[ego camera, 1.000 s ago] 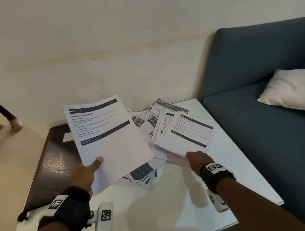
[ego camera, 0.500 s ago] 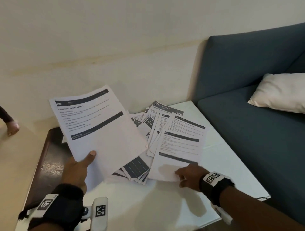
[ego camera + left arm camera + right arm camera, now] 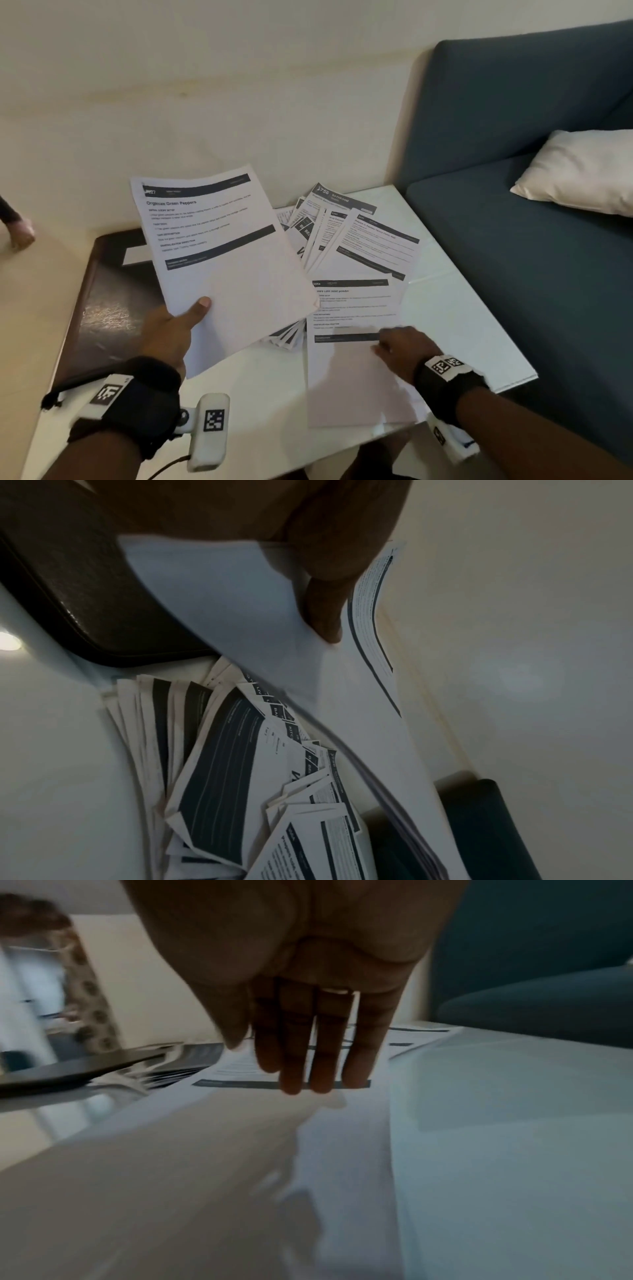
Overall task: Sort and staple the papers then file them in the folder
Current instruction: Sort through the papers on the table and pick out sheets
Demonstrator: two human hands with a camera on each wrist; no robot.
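My left hand [image 3: 178,329] holds a thin stack of printed sheets [image 3: 222,260] headed "Organize Green Peppers" above the table, thumb on top; the left wrist view shows the fingers [image 3: 325,607] curled under the stack [image 3: 240,610]. A single sheet [image 3: 352,342] lies flat near the front edge of the white table [image 3: 472,329]. My right hand [image 3: 400,346] rests on that sheet [image 3: 342,1123] with straight fingers [image 3: 308,1047] pressing down. A fanned pile of more printed papers [image 3: 349,233] lies behind. A dark brown folder [image 3: 102,308] lies at the table's left.
A dark blue sofa [image 3: 513,137] with a white cushion [image 3: 579,168] stands right of the table. A cream wall [image 3: 239,85] runs behind. Another person's hand [image 3: 20,233] shows at the far left edge.
My right hand has slid one sheet off the fanned pile toward the front edge of the table. The left hand keeps holding its stack, shifted slightly right.
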